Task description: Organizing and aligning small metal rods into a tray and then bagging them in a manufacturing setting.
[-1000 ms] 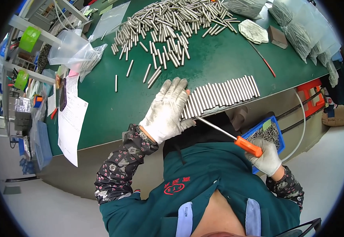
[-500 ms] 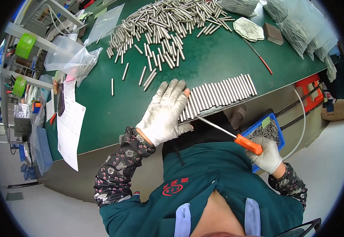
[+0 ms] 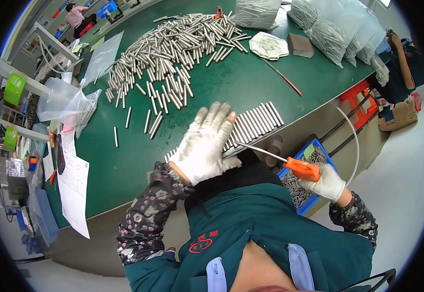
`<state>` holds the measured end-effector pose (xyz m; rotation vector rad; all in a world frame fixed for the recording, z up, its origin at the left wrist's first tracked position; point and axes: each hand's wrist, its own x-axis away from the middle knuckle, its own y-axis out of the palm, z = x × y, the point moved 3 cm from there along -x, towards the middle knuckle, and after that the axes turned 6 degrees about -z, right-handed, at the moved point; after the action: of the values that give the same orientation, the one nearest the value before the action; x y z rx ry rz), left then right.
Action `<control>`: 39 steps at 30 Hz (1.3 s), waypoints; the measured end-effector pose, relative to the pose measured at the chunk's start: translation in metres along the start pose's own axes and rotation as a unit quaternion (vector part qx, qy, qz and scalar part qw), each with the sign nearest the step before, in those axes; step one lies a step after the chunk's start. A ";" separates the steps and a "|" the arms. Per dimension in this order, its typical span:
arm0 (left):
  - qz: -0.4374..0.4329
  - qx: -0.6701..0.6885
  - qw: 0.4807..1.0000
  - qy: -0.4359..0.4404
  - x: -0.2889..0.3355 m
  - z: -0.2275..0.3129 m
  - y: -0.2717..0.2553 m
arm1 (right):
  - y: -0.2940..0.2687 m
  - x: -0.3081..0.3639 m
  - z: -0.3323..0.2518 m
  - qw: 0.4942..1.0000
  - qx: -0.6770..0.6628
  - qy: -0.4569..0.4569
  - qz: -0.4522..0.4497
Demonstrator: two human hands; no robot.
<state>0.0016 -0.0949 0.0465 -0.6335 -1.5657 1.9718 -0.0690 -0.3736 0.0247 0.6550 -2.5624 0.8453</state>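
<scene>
My left hand (image 3: 203,143), in a stained white glove, lies flat with fingers stretched out over a row of metal pins (image 3: 258,122) along the table's near edge. Pins show on both sides of it. The fingertip of one finger is bare. In my right hand (image 3: 327,183), also gloved, is a screwdriver (image 3: 302,169) with an orange handle. Its shaft points left, and its tip meets the near side of the row beside my left hand. Under the glove the pins are hidden.
Behind lies a big heap of loose pins (image 3: 168,51) on the green table (image 3: 221,87). Bags of pins (image 3: 324,29), a cloth (image 3: 269,46), a brown block (image 3: 300,45) and a red-handled tool (image 3: 291,85) lie far right. Below the edge stands a blue bin (image 3: 303,206); a person (image 3: 401,68) is beyond.
The whole view has shifted, so the table's things appear farther left. Along the row, my left hand and the screwdriver tip have moved right; pins now show left of the hand.
</scene>
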 end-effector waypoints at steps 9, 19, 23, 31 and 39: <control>-0.017 -0.001 1.000 0.005 -0.014 0.001 0.006 | -0.036 -0.011 -0.015 0.988 -0.121 -0.055 0.073; 0.072 -0.054 0.992 -0.093 0.042 0.002 -0.044 | -0.148 -0.135 -0.072 0.990 0.026 -0.030 0.139; 0.118 -0.077 0.981 -0.135 0.079 -0.015 -0.033 | -0.164 -0.191 -0.051 0.959 0.144 -0.094 0.224; 0.230 -0.082 0.934 -0.261 0.135 -0.032 -0.018 | -0.153 -0.204 -0.051 0.878 0.370 -0.060 0.298; 0.193 0.037 0.925 -0.326 0.129 -0.024 -0.022 | -0.143 -0.163 -0.065 0.749 0.477 -0.160 0.430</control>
<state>-0.0757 0.0123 0.0588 -0.2662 -1.8202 2.7247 0.1538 -0.3836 0.0631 -0.3091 -2.5054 2.6286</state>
